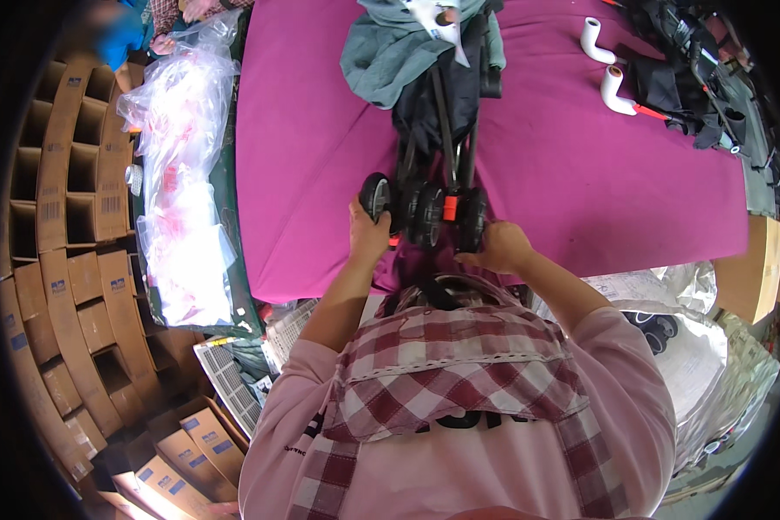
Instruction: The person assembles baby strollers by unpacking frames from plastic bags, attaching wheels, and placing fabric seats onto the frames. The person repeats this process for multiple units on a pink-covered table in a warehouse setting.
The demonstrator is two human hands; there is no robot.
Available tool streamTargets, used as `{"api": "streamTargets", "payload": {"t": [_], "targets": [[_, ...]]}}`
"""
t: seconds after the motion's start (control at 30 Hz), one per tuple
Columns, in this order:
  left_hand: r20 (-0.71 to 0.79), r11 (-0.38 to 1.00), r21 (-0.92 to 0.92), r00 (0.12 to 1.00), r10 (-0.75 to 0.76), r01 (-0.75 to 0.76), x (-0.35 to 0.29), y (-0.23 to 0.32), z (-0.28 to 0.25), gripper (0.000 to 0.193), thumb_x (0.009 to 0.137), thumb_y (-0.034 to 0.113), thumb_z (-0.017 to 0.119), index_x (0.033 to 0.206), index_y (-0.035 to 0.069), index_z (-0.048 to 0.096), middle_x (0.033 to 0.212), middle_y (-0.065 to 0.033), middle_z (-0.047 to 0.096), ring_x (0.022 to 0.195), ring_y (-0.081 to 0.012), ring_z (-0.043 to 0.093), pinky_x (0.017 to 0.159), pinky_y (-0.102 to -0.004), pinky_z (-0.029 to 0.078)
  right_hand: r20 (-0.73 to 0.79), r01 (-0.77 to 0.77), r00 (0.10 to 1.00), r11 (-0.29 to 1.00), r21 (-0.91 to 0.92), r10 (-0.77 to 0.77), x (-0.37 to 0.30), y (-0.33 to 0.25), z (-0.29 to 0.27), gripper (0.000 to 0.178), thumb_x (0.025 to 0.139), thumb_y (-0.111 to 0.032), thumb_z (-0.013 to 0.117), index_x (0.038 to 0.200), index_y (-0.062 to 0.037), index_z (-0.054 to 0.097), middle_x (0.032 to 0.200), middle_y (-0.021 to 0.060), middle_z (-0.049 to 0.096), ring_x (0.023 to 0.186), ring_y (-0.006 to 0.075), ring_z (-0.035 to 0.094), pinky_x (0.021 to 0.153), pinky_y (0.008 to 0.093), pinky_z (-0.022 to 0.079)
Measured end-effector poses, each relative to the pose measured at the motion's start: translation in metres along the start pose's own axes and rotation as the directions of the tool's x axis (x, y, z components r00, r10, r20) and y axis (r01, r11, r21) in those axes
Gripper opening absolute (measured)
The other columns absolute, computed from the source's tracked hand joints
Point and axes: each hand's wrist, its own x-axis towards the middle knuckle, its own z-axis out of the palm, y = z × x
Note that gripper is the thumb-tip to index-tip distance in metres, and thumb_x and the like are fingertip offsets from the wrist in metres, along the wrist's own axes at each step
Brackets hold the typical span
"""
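Observation:
A folded stroller [445, 130] with dark metal tubes, black wheels and a grey-green fabric seat lies lengthwise on the purple cloth, its wheels toward me. My left hand [370, 232] is closed round the left wheel [375, 197], thumb against its side. At the right wheel [471, 220], my right hand [504, 248] grips from the outer side; its thumb reaches under the wheel and some fingers are hidden. A pair of middle wheels [424, 213] sits between my hands, beside an orange-red clip [450, 208]. White paper lies on the fabric at the far end.
The purple cloth [312, 130] covers the table. Two white curved tubes [616, 92] and another dark stroller frame [711, 78] lie at the right. Clear plastic bags [182, 165] are piled at the left, near another person's arm [123, 74]. Stacked cardboard boxes [56, 165] stand farther left.

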Motion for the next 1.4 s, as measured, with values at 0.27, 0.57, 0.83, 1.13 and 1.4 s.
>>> {"api": "streamTargets", "payload": {"t": [0.27, 0.57, 0.83, 1.13, 1.4], "targets": [[0.162, 0.919, -0.032, 0.906, 0.392, -0.392, 0.0, -0.032, -0.03, 0.08, 0.084, 0.013, 0.067, 0.147, -0.006, 0.023, 0.143, -0.0295, 0.038, 0.133, -0.0445, 0.036, 0.112, -0.0474, 0.031, -0.516, -0.153, 0.785, 0.914, 0.375, 0.343, -0.022, -0.035, 0.032, 0.071, 0.076, -0.033, 0.08, 0.133, -0.0028, 0.05, 0.124, 0.0228, 0.057, 0.117, 0.0391, 0.054, 0.101, 0.0457, 0.043], [0.192, 0.921, -0.276, 0.923, 0.334, -0.276, 0.031, -0.105, -0.079, 0.061, 0.087, 0.012, 0.063, 0.141, 0.001, 0.037, 0.135, -0.0257, 0.046, 0.127, -0.0404, 0.045, 0.107, -0.0449, 0.038, -0.791, 0.011, 0.599, 0.989, -0.145, -0.122, 0.023, -0.168, 0.057, 0.061, 0.076, -0.021, 0.077, 0.131, -0.0082, 0.055, 0.141, 0.0189, 0.045, 0.131, 0.0402, 0.042, 0.106, 0.0518, 0.035], [-0.111, 0.97, -0.115, 0.973, 0.201, -0.214, 0.05, -0.168, -0.21, 0.051, 0.086, 0.005, 0.059, 0.135, 0.001, 0.045, 0.13, -0.0268, 0.049, 0.124, -0.0445, 0.046, 0.106, -0.0475, 0.039, -0.922, -0.449, 0.377, 0.887, -0.104, 0.083, 0.035, -0.144, 0.043, 0.04, 0.087, -0.035, 0.069, 0.118, -0.0098, 0.064, 0.13, 0.0145, 0.056, 0.124, 0.0383, 0.049, 0.102, 0.0512, 0.04], [-0.622, 0.972, 0.208, 0.753, 0.217, -0.108, 0.069, -0.266, -0.319, 0.062, 0.083, 0.003, 0.063, 0.142, 0.005, 0.042, 0.144, -0.028, 0.038, 0.133, -0.0463, 0.037, 0.109, -0.0504, 0.035, -0.834, -0.233, 0.549, 0.969, -0.081, 0.063, 0.055, -0.163, 0.084, 0.059, 0.086, -0.03, 0.068, 0.137, -0.0067, 0.049, 0.135, 0.0201, 0.05, 0.129, 0.0398, 0.042, 0.108, 0.0507, 0.033], [-0.531, 0.857, 0.464, 0.845, 0.069, 0.222, 0.098, -0.327, -0.304, 0.069, 0.091, 0.028, 0.061, 0.152, 0.014, 0.032, 0.157, -0.0193, 0.026, 0.147, -0.0388, 0.019, 0.115, -0.0619, 0.017, -0.88, -0.244, 0.308, 0.924, 0.294, 0.361, 0.104, -0.094, 0.028, 0.049, 0.097, -0.031, 0.059, 0.137, -0.0049, 0.048, 0.133, 0.0228, 0.05, 0.123, 0.0397, 0.048, 0.103, 0.046, 0.04]]}}
